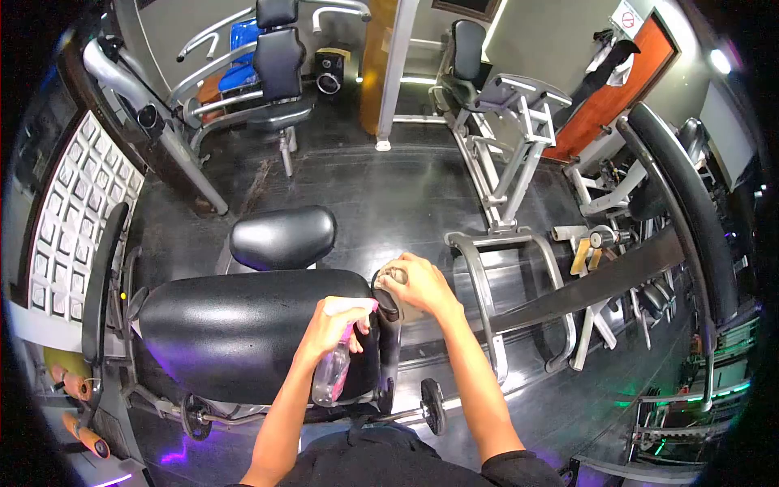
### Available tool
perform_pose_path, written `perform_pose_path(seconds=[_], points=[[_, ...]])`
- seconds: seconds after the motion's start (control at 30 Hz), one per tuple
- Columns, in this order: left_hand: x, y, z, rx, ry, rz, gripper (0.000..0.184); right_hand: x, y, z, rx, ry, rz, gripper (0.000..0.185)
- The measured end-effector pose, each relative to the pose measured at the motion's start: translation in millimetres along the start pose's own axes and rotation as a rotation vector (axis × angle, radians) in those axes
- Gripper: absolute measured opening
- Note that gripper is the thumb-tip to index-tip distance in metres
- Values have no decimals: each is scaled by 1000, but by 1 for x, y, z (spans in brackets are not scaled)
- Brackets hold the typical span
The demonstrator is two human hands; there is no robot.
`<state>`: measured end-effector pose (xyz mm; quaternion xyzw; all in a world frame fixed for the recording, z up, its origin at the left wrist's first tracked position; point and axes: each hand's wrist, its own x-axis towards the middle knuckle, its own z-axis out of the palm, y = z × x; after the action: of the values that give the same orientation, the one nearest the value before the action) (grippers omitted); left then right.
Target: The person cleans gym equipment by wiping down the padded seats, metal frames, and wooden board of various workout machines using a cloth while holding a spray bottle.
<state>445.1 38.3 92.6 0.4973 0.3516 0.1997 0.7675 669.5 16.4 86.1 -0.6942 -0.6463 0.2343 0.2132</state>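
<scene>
My left hand [329, 326] is closed around the neck of a clear spray bottle [330, 375] with a pink and white head, which hangs over the right part of a wide black padded bench [235, 325]. My right hand [410, 282] is closed on a greyish cloth [394, 276] at the bench's right edge. The cloth rests against a small black pad [385, 302] there. Beyond the bench lies a smaller black cushion [284, 237].
Barbell weight plates [433, 406] sit close to my body. A grey metal frame [497, 243] stands to the right. Farther off are a seated machine [280, 114], a yellowish pillar [376, 73], a speaker [329, 73] and an orange door [645, 61].
</scene>
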Motion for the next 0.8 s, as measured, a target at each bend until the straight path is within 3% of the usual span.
perform_pose_path(seconds=[0.1,0.47,0.8], points=[[2,0,-1,-23,11,-15,29,17,-1,-7,36,-119,50,29],[3,1,-3,-68,-5,-42,30,45,5,18,-46,-44,133,28],[1,-4,-9,-103,-62,3,31,-28,-40,-4,-166,-23,153,27]])
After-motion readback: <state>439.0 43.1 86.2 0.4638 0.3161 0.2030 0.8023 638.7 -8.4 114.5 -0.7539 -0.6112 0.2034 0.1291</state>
